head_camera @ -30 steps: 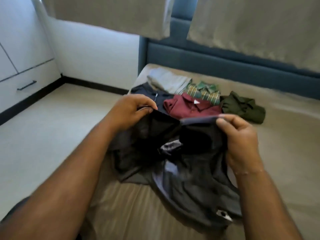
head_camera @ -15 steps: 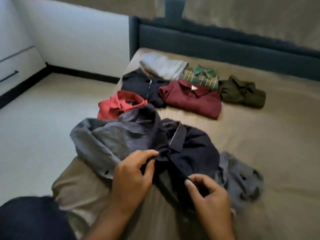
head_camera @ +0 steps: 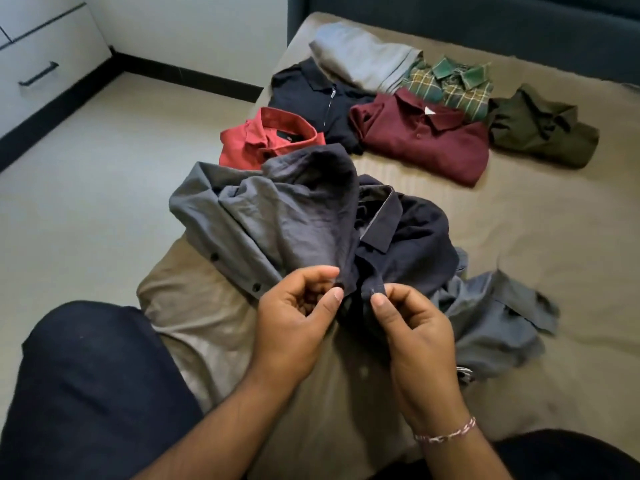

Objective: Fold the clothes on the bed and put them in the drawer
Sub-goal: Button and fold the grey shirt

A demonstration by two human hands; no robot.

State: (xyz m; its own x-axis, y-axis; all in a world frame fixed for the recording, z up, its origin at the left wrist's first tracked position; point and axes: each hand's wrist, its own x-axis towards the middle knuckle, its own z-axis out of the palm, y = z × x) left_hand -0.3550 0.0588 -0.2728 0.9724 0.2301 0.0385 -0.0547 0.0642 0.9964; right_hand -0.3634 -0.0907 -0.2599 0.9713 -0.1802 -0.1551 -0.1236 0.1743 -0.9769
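Grey shirt point(head_camera: 277, 223) now lies crumpled on the bed point(head_camera: 519, 258), no longer lifted at chest height as a second ago; the view has dropped with it. Both hands have come down to its near edge. Left hand point(head_camera: 298, 320): fingers curled, thumb and forefinger pinching the hem of the lighter grey panel. Right hand point(head_camera: 412, 327): thumb and forefinger pinching the darker front edge just beside the left pinch, apparently at a button or buttonhole, though the detail is too small to be sure. Neither hand has any slack; both grips are narrow.

Beyond the fingers, away from the body: folded stack consisting of red shirt point(head_camera: 270, 140), navy zip shirt point(head_camera: 311, 98), maroon polo point(head_camera: 422, 140), plaid shirt point(head_camera: 453, 84), olive shirt point(head_camera: 543, 126), pale grey garment point(head_camera: 360, 57). Far left of the fingers, across the floor: closed drawer point(head_camera: 41, 71).

Judgement: the shirt has gone from being shaken out to being set down and fastened or aligned at the front. Folding of this item has barely begun; it looks like the last unfolded piece, and nothing has reached the drawer.
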